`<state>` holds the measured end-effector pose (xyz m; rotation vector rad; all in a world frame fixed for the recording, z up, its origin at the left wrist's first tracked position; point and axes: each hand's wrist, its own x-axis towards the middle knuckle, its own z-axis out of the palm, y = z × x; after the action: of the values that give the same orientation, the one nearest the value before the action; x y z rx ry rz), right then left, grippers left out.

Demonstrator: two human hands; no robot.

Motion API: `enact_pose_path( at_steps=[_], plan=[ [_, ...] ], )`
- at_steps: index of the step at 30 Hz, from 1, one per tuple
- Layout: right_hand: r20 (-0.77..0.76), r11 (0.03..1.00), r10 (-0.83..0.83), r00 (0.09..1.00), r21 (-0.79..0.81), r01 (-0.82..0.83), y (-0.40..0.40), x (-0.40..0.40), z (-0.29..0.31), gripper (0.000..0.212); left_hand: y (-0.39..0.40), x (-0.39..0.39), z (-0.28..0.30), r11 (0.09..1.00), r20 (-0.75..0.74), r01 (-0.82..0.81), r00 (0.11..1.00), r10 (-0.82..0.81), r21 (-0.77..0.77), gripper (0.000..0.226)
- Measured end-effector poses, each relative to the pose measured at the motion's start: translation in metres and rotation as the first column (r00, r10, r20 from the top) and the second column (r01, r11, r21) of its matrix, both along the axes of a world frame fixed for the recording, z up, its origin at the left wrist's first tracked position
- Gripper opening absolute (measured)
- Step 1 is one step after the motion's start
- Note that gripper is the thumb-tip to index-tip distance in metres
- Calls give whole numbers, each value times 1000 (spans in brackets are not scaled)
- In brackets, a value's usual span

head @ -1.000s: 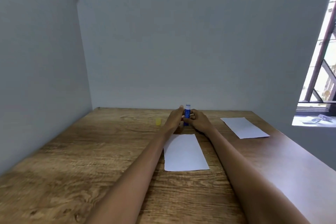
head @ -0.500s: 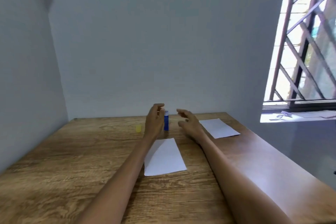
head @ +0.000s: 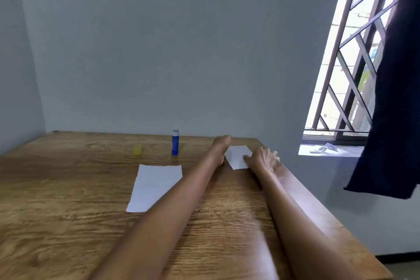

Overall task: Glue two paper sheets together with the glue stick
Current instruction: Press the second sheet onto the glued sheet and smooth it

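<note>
**benchwatcher:** Grip check from where I'm standing: neither hand has anything pinched. The right hand [head: 263, 158] lies palm down with fingers spread loosely, resting on the right edge of the far paper sheet [head: 238, 156]. The left hand [head: 221, 144] sits at that sheet's left edge, fingers pointing away from me; it's a bit blurry, so I can't tell whether its fingertips are pressing the paper or just lying beside it. Both bare forearms stretch across the wooden bench [head: 68, 200] toward that back right corner.

**gluefan22:** Where's the glue stick though?

**benchwatcher:** The glue stick [head: 175, 142] stands upright by itself near the back of the bench, blue body, white tip showing, nobody touching it. Its yellow cap [head: 137, 150] lies just to the left of it, apart from the stick. The near paper sheet [head: 154, 185] lies flat in the middle of the bench, in front of the stick, with the left forearm crossing over its lower right corner. The two sheets are well apart, not overlapping.

**gluefan22:** Anything else around?

**benchwatcher:** A barred window [head: 354, 57] on the right, a dark curtain [head: 395, 98] hanging in front of it, and some small stuff on the sill I can't make out.
</note>
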<state>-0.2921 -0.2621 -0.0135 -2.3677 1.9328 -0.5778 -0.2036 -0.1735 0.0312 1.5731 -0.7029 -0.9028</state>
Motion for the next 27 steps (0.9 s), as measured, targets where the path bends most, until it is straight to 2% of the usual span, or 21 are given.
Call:
enact_pose_path(
  at_steps=[2, 4, 6, 10, 13, 15, 17, 19, 20, 23, 27],
  plan=[
    [-11, 1000, 15, 1000, 10, -15, -2, 5, 1, 59, -3, 0, 5, 999, -137, -32, 990, 33, 7, 9],
    [35, 999, 25, 999, 29, -26, -6, 3, 0, 59, -7, 4, 3, 998, -226, -69, 972, 66, -6, 12],
    [107, 997, 41, 993, 55, -47, -10, 0, -3, 61, -11, 9, -2, 996, -245, -93, 966, 87, -13, 14],
    [145, 995, 58, 988, 72, -69, -9, -1, -5, 67, -18, 14, -11, 997, -79, -66, 994, 69, 34, 27],
    [156, 994, 62, 986, 80, -75, -5, 0, -4, 66, -25, 8, -16, 993, 135, -46, 990, 30, 112, 8],
    [171, 994, 58, 983, 80, -73, -3, -1, -4, 64, -32, 2, -20, 985, 296, -94, 954, 47, 146, 8],
    [145, 997, 29, 989, 70, -40, -1, -3, -3, 67, -39, -1, -24, 978, 348, -171, 930, 121, 116, 24],
    [114, 998, -1, 993, 61, -6, 2, -5, -2, 71, -40, -3, -22, 967, 281, -238, 937, 206, 87, 43],
    [113, 998, -8, 994, 66, 0, 3, -5, 0, 71, -40, -2, -18, 968, 201, -238, 955, 218, 82, 47],
    [161, 993, 17, 987, 112, -35, 4, -3, 7, 64, -33, 6, -4, 988, -79, -152, 985, 154, 33, 51],
    [293, 987, 53, 955, 129, -95, -1, -4, 7, 55, -23, 16, 1, 998, -281, -67, 957, 67, 10, 49]
  ],
)
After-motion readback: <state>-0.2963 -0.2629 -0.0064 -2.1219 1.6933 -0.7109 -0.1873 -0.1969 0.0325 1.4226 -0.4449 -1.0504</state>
